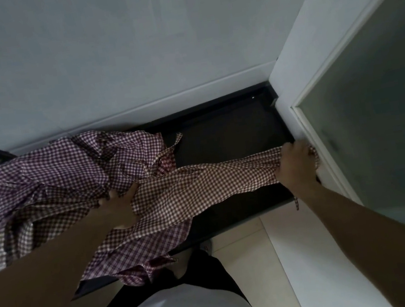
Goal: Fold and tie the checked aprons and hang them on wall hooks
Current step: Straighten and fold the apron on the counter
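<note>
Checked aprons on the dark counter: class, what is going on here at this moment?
A person stands at a dark counter set against a pale wall. Both hands hold one checked apron stretched between them: the left hand grips its bunched cloth near the middle, and the right hand grips the other end by the white door frame. A crumpled heap of checked aprons lies on the counter to the left. Nothing is folded or tied yet, and no hooks are in view.

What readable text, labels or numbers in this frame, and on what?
None. The checked apron stretched between the left hand and right hand carries only its check pattern. The heap of checked aprons, dark counter, wall and door frame show no print.
</note>
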The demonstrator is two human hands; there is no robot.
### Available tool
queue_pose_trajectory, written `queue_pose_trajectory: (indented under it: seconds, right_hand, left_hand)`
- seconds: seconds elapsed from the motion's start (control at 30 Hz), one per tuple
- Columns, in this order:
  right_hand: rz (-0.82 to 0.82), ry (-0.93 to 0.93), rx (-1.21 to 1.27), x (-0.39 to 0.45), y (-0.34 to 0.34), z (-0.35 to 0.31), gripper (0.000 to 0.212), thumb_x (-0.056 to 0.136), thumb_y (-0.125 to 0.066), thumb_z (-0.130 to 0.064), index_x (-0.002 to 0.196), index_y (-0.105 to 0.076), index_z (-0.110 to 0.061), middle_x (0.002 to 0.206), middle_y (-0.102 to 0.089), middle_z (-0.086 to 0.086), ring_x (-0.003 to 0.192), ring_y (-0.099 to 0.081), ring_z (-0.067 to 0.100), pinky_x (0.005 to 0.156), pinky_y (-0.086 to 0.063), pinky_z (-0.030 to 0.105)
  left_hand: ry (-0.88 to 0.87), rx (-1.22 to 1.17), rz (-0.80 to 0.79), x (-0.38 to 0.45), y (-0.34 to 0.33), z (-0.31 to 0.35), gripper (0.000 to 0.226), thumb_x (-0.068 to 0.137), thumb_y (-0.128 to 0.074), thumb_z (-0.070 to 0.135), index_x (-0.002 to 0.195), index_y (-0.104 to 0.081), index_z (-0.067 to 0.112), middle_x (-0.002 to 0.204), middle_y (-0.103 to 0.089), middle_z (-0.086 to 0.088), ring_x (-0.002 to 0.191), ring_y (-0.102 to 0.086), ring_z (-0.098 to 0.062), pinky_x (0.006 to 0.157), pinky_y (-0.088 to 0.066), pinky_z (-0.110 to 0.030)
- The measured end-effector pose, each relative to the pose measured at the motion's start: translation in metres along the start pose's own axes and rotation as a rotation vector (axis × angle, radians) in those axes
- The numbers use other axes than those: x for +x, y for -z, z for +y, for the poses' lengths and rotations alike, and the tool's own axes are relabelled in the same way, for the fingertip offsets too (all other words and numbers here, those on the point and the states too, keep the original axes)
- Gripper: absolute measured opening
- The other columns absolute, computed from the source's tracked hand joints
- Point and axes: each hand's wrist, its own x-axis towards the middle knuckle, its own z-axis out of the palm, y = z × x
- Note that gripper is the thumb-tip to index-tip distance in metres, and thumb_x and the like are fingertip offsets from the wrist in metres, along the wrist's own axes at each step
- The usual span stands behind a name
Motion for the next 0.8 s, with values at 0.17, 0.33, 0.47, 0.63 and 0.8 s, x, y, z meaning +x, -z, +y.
queue_pose_trajectory:
  seconds: [0.17,0.33,0.47,0.63,0.8]
  right_hand:
    - [0.003,0.304,0.445,-0.044,0.009,-0.081,0.022,0.086,-0.064,-0.008,0.106,-0.057,-0.011,0.110,-0.051,0.008,0.079,-0.057,0.018,0.069,-0.054,0.037]
    - [-0.221,0.711,0.597,-0.096,0.008,-0.183,0.033,0.093,-0.059,-0.016,0.126,-0.057,-0.014,0.129,-0.045,0.005,0.087,-0.050,0.008,0.071,-0.048,0.026]
    - [-0.382,0.841,0.476,-0.117,-0.007,-0.242,0.044,0.096,-0.055,-0.019,0.140,-0.050,-0.014,0.135,-0.042,0.006,0.119,-0.044,0.022,0.094,-0.046,0.035]
    - [-0.594,0.591,0.267,-0.120,-0.020,-0.279,0.056,0.100,-0.041,-0.052,0.152,-0.027,-0.034,0.151,-0.023,0.005,0.139,-0.023,0.036,0.112,-0.029,0.056]
    - [-0.594,0.398,0.209,-0.131,-0.015,-0.309,0.091,0.080,-0.041,-0.085,0.155,-0.006,-0.045,0.162,-0.007,0.006,0.146,-0.012,0.040,0.114,-0.016,0.067]
  left_hand:
    - [0.015,0.005,0.025,-0.004,-0.003,0.003,0.094,0.095,-0.044,0.059,0.143,0.036,0.043,0.162,0.009,-0.020,0.145,-0.010,-0.050,0.115,-0.022,-0.063]
    - [-0.019,-0.024,0.112,-0.016,-0.003,0.002,0.097,0.093,-0.050,0.061,0.147,0.029,0.045,0.162,0.000,-0.019,0.144,-0.016,-0.048,0.112,-0.025,-0.061]
    - [-0.107,-0.077,0.246,-0.023,-0.009,-0.010,0.107,0.087,-0.056,0.066,0.152,0.024,0.038,0.156,-0.018,-0.016,0.138,-0.030,-0.044,0.109,-0.034,-0.056]
    - [-0.365,-0.225,0.298,-0.011,-0.017,-0.053,0.102,0.077,-0.057,0.074,0.153,-0.026,0.014,0.143,-0.041,-0.011,0.134,-0.042,-0.037,0.111,-0.036,-0.046]
    - [-0.400,-0.112,0.426,-0.035,-0.014,-0.093,0.053,0.088,-0.053,0.035,0.133,-0.051,0.006,0.132,-0.053,-0.011,0.124,-0.052,-0.031,0.103,-0.042,-0.038]
